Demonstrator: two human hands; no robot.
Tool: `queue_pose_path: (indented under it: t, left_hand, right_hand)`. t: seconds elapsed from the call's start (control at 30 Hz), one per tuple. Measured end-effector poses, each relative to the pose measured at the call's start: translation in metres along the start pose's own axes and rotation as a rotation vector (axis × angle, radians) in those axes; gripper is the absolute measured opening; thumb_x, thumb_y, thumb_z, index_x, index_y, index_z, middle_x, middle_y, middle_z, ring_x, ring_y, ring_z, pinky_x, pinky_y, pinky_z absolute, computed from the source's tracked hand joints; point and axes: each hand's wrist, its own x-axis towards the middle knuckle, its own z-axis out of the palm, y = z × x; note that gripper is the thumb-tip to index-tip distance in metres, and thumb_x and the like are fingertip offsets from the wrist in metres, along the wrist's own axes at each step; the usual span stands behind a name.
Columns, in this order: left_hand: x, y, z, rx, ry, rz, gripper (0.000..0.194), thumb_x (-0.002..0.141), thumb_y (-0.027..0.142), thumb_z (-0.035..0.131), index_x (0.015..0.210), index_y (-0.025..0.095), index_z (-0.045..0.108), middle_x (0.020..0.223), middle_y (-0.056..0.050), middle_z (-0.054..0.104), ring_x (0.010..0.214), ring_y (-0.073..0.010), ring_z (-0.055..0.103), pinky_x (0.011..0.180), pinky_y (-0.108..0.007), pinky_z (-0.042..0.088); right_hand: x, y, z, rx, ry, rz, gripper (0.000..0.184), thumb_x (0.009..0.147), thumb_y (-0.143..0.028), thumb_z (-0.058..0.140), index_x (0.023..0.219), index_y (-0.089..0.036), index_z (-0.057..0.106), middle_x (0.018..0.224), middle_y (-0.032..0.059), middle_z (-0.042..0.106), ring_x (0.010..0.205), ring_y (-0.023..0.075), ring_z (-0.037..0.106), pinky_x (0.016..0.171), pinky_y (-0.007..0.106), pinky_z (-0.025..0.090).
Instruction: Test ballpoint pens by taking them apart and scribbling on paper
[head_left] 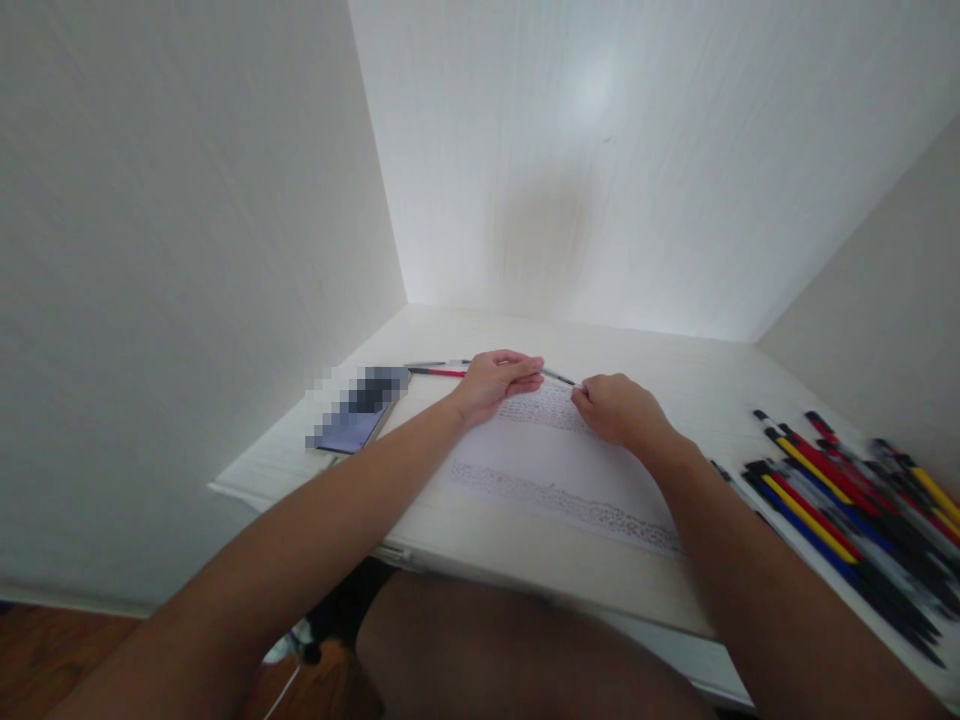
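Note:
My left hand [496, 381] and my right hand [616, 408] rest on a white sheet of paper [551, 462] with red scribbled lines on the white desk [705, 372]. Both hands are closed around a thin pen [559, 377] that spans between them, left fingers curled over one end, right fingers pinched at the other. Two loose pen parts, one red [435, 372], lie just left of my left hand.
A phone [358, 420] lies at the desk's left edge. A pile of several pens with red, yellow, blue and black barrels [840, 500] covers the right side. White walls enclose the desk on three sides. My knee shows below the desk's front edge.

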Motion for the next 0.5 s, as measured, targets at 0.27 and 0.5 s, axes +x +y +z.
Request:
queue_pose_path:
  t: [0.27,0.5]
  left_hand:
    - [-0.0004,0.0008,0.0035,-0.034,-0.022,0.012,0.036,0.073,0.015,0.084,0.105,0.011,0.066,0.102,-0.011,0.071,0.092,-0.0159,0.068,0.093,-0.034,0.055]
    - [-0.0006,0.0005,0.0006,0.229,0.004,0.035,0.029,0.077,0.032,0.082,0.091,0.011,0.068,0.089,-0.010,0.068,0.071,-0.0152,0.065,0.062,-0.030,0.056]
  right_hand:
    - [0.0050,0.0041,0.0065,0.009,0.002,-0.019,0.035,0.108,-0.026,0.047,0.090,-0.012,0.073,0.089,0.0146,0.069,0.080,0.0291,0.066,0.064,0.032,0.042]
    - [0.0060,0.0057,0.0068,0.009,-0.020,-0.008,0.034,0.107,-0.025,0.047,0.090,-0.012,0.074,0.091,0.0161,0.069,0.080,0.0300,0.066,0.063,0.032,0.041]
